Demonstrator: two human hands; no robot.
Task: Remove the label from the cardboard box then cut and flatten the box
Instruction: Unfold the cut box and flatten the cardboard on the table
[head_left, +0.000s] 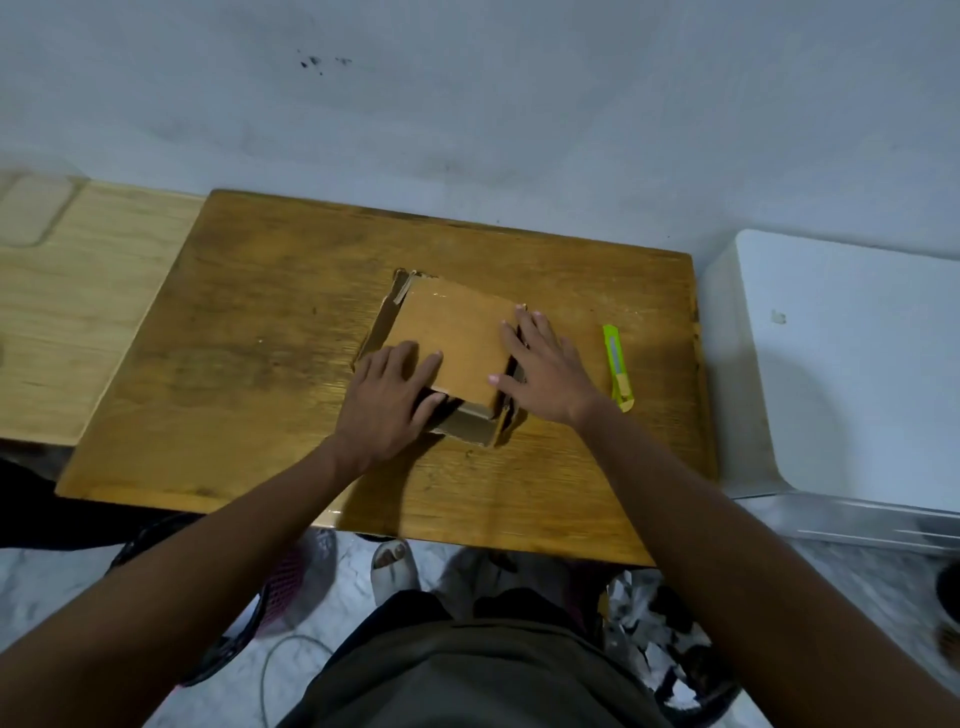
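A brown cardboard box (451, 335) lies on the wooden table (249, 332), its plain top panel pressed low and flaps sticking out at the left and near sides. My left hand (387, 402) rests flat on the box's near left corner, fingers spread over the edge. On the box's right edge lies my right hand (545, 364), palm down, fingers apart. No label shows on the visible panel. A green utility knife (617, 371) lies on the table just right of my right hand, not held.
A lighter wooden surface (62, 312) adjoins the table at the left. At the right stands a white appliance or bin (841, 364). Below the table's near edge are a basket (291, 577), a bin of crumpled paper (654, 634) and my foot in a sandal (395, 566). A wall runs behind.
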